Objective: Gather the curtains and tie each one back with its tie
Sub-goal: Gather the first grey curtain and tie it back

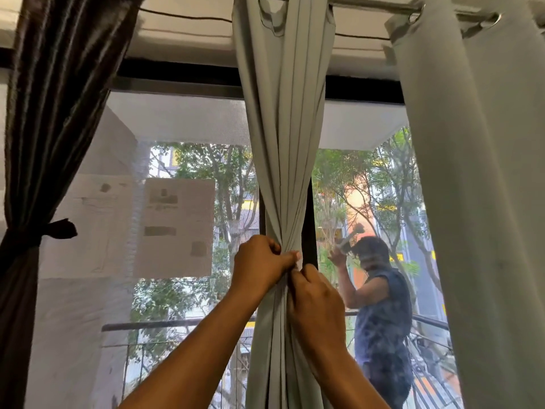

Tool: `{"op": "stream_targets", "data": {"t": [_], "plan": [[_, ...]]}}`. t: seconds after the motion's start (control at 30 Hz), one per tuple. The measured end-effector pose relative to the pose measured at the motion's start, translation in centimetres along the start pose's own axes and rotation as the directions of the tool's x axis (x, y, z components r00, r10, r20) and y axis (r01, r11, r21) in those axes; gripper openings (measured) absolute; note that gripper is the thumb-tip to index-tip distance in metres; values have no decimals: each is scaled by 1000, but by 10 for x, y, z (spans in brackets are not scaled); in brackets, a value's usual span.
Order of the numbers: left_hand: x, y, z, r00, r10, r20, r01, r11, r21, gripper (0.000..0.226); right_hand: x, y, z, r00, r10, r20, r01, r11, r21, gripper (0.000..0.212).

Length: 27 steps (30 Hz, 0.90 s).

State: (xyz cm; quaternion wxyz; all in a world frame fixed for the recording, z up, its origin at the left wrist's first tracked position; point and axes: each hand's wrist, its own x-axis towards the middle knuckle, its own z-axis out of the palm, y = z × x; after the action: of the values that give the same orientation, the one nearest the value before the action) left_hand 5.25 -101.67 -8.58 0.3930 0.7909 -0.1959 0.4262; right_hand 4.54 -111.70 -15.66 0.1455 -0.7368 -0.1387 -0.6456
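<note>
A pale grey curtain [284, 143] hangs in the middle of the window, bunched into a narrow column. My left hand [259, 265] grips the gathered folds from the left at its waist. My right hand [312, 302] pinches the cloth just below and to the right, fingers curled against the bundle. Whether a tie lies under my fingers is hidden. At the far left a dark brown curtain [59, 98] is gathered and bound with a dark tie [57, 230]. A second pale grey curtain [477, 187] hangs loose on the right.
A metal rod [368, 1] carries the grey curtains on rings. Behind them is a window with a mesh screen [177, 119] and a dark vertical frame bar [312, 231]. A person's reflection [380, 314] shows in the glass at the right.
</note>
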Motion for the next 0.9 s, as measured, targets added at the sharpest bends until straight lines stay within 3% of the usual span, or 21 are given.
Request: {"op": "stream_targets", "data": {"t": [0.07, 0.1, 0.17, 0.2, 0.23, 0.33, 0.43, 0.53, 0.63, 0.7, 0.73, 0.77, 0.83, 0.9], "plan": [[3, -1, -1, 999, 45, -10, -44, 993, 113, 44, 6, 9, -5, 990, 2, 142, -17, 995, 102, 8], [5, -2, -2, 998, 63, -3, -62, 987, 149, 42, 15, 18, -9, 970, 74, 231, -124, 970, 211, 11], [7, -5, -2, 996, 88, 19, -90, 980, 176, 35, 36, 32, -17, 900, 288, 328, -423, 759, 495, 21], [7, -6, -1, 995, 101, 22, -103, 978, 183, 31, 49, 37, -19, 861, 370, 349, -509, 657, 556, 27], [5, -7, 0, 993, 118, 12, -118, 975, 190, 28, 63, 39, -19, 838, 399, 372, -545, 636, 546, 35], [-3, -10, 6, 982, 180, -62, -168, 973, 160, 17, 95, 26, -16, 780, 303, 548, -569, 709, 418, 61], [-11, -14, 9, 975, 167, -144, -159, 985, 62, 4, 108, 14, -10, 729, 262, 633, -558, 762, 328, 51], [-19, -18, 10, 978, 188, -88, -186, 982, 28, 4, 106, 12, 1, 768, 287, 573, -501, 826, 257, 36], [-13, -23, -8, 971, 161, 174, -159, 987, -26, 14, 103, 10, 1, 816, 256, 518, -343, 936, 79, 31], [7, -25, -37, 900, 104, 423, -62, 992, -112, 17, 105, 9, -1, 826, 206, 524, -261, 965, 32, 27], [22, -23, -52, 896, 89, 435, -34, 991, -132, 16, 105, 8, -1, 836, 166, 523, -195, 981, 0, 26], [40, -17, -67, 940, 74, 334, -21, 987, -157, 15, 105, 7, -1, 843, 120, 525, -119, 992, -35, 25], [84, 4, -89, 1000, 17, 2, -16, 962, -274, 27, 105, 6, 1, 845, 69, 530, -41, 997, -63, 29], [123, 36, -97, 998, 4, -64, -27, 934, -357, 49, 105, 8, 3, 841, 66, 537, -27, 996, -81, 35]]}}
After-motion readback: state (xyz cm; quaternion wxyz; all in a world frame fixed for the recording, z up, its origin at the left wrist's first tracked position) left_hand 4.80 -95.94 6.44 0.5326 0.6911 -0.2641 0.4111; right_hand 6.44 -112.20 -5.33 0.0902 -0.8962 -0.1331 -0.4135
